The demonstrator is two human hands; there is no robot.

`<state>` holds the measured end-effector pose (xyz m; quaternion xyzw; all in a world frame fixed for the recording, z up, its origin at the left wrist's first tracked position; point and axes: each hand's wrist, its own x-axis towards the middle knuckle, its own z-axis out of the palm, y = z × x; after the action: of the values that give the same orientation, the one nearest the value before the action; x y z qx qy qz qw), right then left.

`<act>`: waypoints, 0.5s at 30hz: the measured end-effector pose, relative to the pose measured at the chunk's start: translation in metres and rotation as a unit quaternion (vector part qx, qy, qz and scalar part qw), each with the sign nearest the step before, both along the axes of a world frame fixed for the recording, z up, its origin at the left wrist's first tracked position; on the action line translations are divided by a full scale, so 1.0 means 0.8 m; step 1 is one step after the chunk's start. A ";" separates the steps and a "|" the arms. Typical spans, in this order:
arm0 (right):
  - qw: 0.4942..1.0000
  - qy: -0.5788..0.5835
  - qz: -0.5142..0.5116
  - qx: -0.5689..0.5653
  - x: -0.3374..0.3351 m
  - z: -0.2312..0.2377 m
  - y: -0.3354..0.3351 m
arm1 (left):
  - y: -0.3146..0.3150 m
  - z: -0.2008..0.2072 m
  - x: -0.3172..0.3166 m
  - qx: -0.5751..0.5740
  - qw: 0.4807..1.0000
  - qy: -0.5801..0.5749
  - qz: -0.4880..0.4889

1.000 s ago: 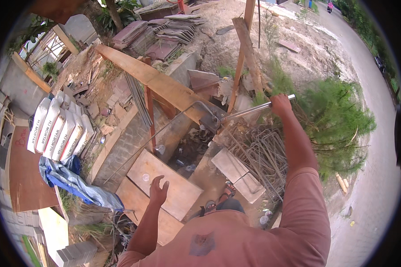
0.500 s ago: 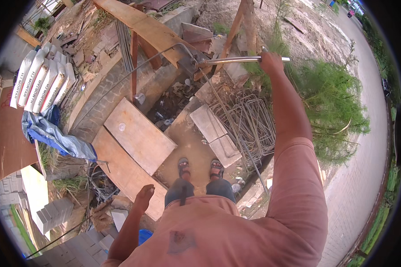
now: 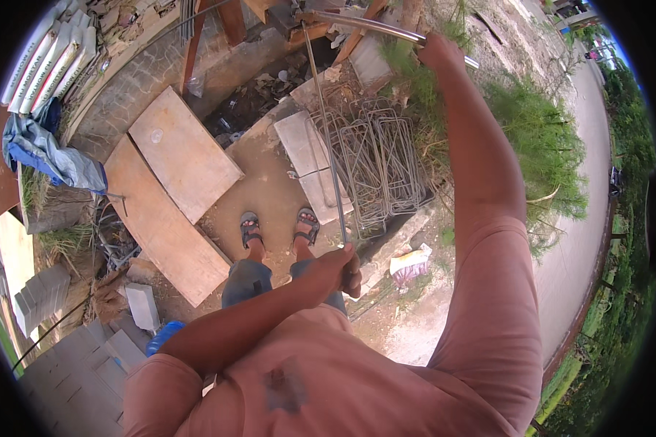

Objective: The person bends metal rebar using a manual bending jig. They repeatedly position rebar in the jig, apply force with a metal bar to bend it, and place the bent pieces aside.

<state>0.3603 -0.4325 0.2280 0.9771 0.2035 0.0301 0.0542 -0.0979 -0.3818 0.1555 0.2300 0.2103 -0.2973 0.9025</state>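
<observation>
My right hand [image 3: 442, 54] is closed round a shiny metal pipe [image 3: 379, 25], held out at the upper right. The pipe runs left toward the top edge of the head view, where its far end meets a thin steel rod [image 3: 323, 113]. That rod comes back toward me, and my left hand [image 3: 351, 273] is closed at its near end, in front of my body. The fingers of the left hand curl under and partly hide the rod's tip. Beside the rod lies a pile of bent steel stirrups [image 3: 383, 164].
Two wooden boards [image 3: 171, 233] lie left of my feet. A pale slab [image 3: 299, 149] rests under the rod. A debris-filled pit [image 3: 251, 102] lies ahead. White bags [image 3: 47, 62] are stacked at far left; a green bush [image 3: 536, 138] and a paved road [image 3: 587, 182] are at right.
My left hand has swung across to the right and closed on the rod's near end. The view has shifted, with the pipe still in my right hand.
</observation>
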 end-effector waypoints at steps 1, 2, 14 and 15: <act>0.999 0.029 -0.018 0.017 -0.022 0.002 -0.004 | 0.033 0.020 -0.013 0.119 0.993 0.004 -0.015; 0.998 0.037 -0.020 0.043 -0.056 0.004 -0.010 | 0.074 0.042 -0.029 0.236 0.971 0.007 -0.027; 0.980 0.055 -0.029 0.192 -0.223 -0.001 -0.016 | 0.302 0.065 -0.048 0.687 0.720 0.053 -0.084; 0.979 0.054 -0.021 0.193 -0.224 0.003 -0.014 | 0.310 0.040 -0.058 0.732 0.678 0.013 -0.061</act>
<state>0.1809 -0.4438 0.2304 0.9734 0.1760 0.0151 -0.1459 -0.1440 -0.1335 0.1876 0.8259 0.3580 -0.1058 0.4226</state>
